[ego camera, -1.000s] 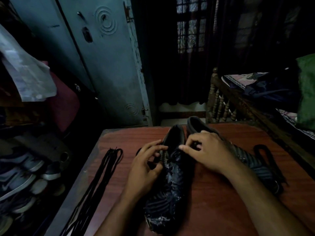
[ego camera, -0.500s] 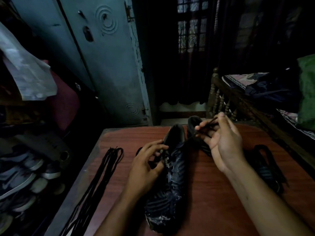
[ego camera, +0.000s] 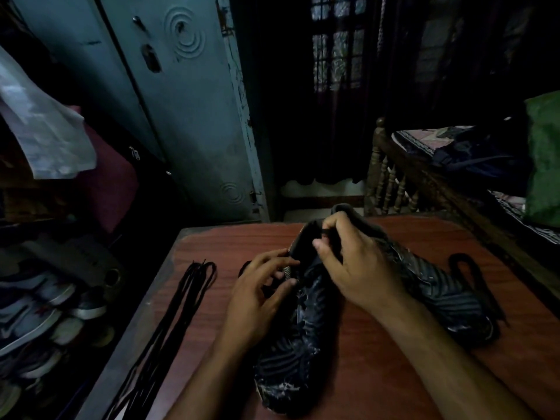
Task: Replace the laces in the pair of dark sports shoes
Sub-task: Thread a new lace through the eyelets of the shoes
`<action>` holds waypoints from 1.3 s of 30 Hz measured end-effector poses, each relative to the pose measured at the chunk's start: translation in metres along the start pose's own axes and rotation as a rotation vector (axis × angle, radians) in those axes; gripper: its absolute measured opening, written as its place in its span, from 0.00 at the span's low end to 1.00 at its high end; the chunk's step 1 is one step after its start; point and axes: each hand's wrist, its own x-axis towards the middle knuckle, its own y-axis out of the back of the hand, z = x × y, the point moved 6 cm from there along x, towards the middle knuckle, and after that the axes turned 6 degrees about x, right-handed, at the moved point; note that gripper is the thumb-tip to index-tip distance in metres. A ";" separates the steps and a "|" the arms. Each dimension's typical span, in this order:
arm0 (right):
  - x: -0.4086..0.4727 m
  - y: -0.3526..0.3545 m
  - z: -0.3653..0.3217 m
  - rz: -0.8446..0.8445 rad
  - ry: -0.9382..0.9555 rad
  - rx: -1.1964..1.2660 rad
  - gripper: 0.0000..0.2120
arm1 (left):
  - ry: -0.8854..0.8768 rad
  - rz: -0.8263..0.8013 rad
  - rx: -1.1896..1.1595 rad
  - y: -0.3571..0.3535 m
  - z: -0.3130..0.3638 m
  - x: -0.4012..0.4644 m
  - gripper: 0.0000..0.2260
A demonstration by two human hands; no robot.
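Two dark sports shoes lie on the reddish wooden table. The near shoe points its toe toward me; the second shoe lies to its right. My left hand holds the near shoe's upper at its left side, fingers curled at the eyelets. My right hand is over the shoe's collar, its fingers pinching a black lace. A bundle of black laces lies stretched along the table's left side. Another black lace loops beside the second shoe.
A blue-grey metal cupboard stands behind the table at the left. Shelves with several shoes fill the far left. A wooden bed frame with bedding stands at the right. A dark curtained window is at the back.
My right hand, raised beyond the shoes with the lace half a second ago, has come back down to the near shoe's collar. My left hand stayed on the shoe.
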 end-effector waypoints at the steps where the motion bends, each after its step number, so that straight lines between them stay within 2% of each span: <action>1: 0.000 -0.004 -0.001 -0.072 -0.023 -0.034 0.09 | -0.028 0.018 0.012 0.001 0.003 0.000 0.14; 5: -0.004 -0.017 0.005 -0.308 -0.128 -0.200 0.13 | -0.134 0.038 0.083 0.001 0.014 -0.002 0.15; 8: -0.004 -0.017 0.011 -0.345 -0.230 -0.076 0.12 | -0.119 0.028 0.086 -0.001 0.012 -0.002 0.10; 12: -0.004 -0.015 0.022 -0.293 -0.416 0.318 0.12 | -0.134 0.068 0.084 0.002 0.015 -0.003 0.02; 19: -0.008 -0.017 0.027 -0.219 -0.534 0.561 0.08 | -0.159 0.085 0.113 0.004 0.017 -0.003 0.04; 22: -0.007 -0.016 0.026 -0.214 -0.526 0.563 0.08 | -0.131 0.087 0.079 0.004 0.016 -0.003 0.07; 25: -0.007 -0.017 0.027 -0.201 -0.527 0.573 0.08 | -0.134 0.089 0.082 0.002 0.014 -0.004 0.05; 28: -0.008 -0.017 0.031 -0.181 -0.546 0.602 0.07 | -0.161 0.071 0.141 0.000 0.012 -0.004 0.09; 31: -0.009 -0.019 0.034 -0.159 -0.567 0.640 0.07 | -0.180 0.073 0.160 0.002 0.014 -0.005 0.08; 35: -0.008 -0.021 0.038 -0.044 -0.607 0.698 0.06 | -0.183 0.083 0.140 0.002 0.014 -0.004 0.05; 37: -0.010 -0.022 0.042 0.019 -0.634 0.722 0.07 | -0.156 0.059 0.139 -0.001 0.010 -0.003 0.09; 39: -0.011 -0.022 0.044 0.076 -0.644 0.750 0.07 | -0.131 0.023 0.141 -0.005 0.009 -0.003 0.17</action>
